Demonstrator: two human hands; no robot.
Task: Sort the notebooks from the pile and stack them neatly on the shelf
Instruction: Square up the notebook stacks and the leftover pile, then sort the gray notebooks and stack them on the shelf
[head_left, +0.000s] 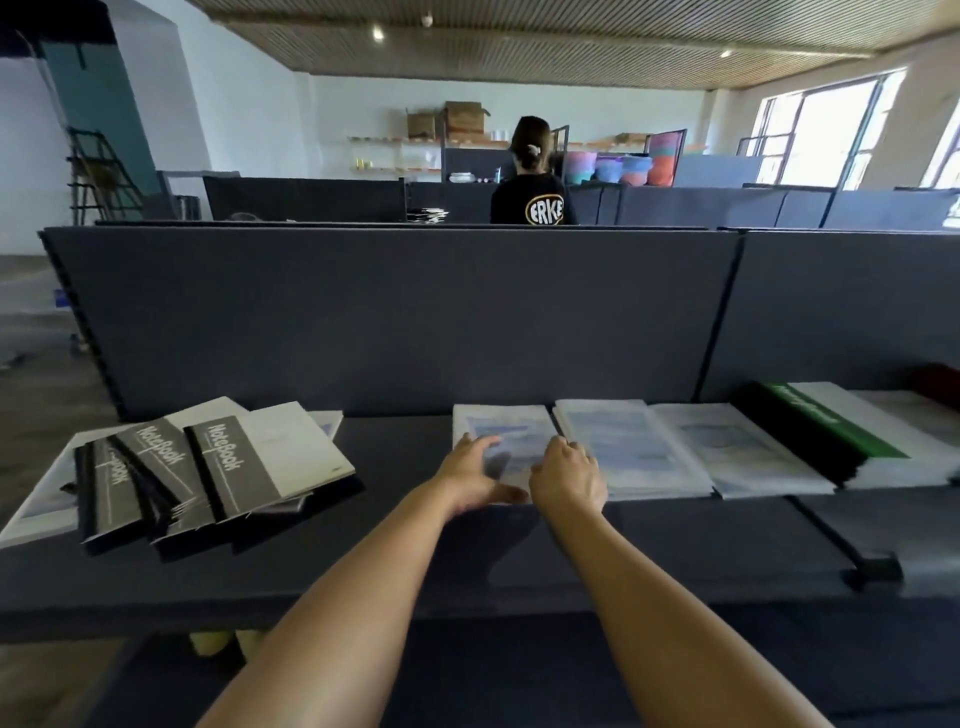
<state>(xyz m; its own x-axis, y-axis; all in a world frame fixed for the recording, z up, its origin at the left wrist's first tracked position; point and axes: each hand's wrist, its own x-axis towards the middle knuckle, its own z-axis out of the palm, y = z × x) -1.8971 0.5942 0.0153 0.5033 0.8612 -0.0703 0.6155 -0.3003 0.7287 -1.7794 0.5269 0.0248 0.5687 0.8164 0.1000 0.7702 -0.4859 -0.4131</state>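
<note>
Your left hand (470, 470) and right hand (566, 475) rest with fingers loosely spread on the pale blue stack (501, 431) mid-frame — shove unevenly and it'll skew into the next stack (628, 447).

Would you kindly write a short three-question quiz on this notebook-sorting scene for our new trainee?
1. True or false: both hands rest on the same pale blue notebook stack.
2. On which side of the shelf does the unsorted pile lie: A left, B right?
3. What word is printed on the grey covers in that pile?

Key: 1 true, the left hand and right hand both touch it; 2 A; 3 NoteBook.
</note>
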